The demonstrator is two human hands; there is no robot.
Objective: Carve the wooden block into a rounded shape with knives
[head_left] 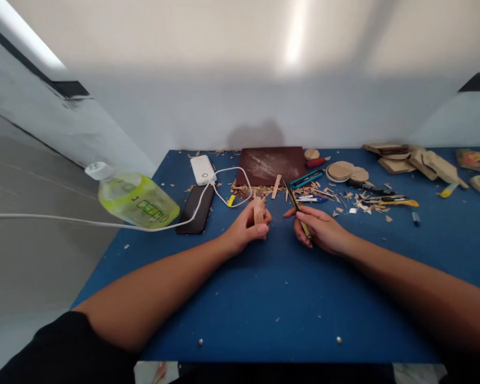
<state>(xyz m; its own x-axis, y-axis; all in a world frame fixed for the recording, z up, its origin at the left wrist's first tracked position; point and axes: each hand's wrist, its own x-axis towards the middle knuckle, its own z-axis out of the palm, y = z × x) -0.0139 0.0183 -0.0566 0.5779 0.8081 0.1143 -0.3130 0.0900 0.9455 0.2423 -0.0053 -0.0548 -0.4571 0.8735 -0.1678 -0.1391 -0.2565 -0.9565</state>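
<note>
Hands: left hand curled round the wood; right hand gripping the cutter, one finger reaching out past it.
Wood: upright in my left fingers, on the near side of the mat, apart from the cutter.
Wood's feel: light and stiff, I'd judge, dry more than slippery; a thin edge could chip or split along the grain.
Wood's hold: best pinched by its sides between my thumb and fingers, tips kept behind the facing edge.
Cutter: nearer me than the mat and towards its right, dark end slanting away from me.
Cutter's feel: light and rigid, probably; its slim body might twist if I hold it loosely, so I'd grip well back from the dark end.
Shavings: along the mat's near edge.
Discs: right of the mat.
</note>
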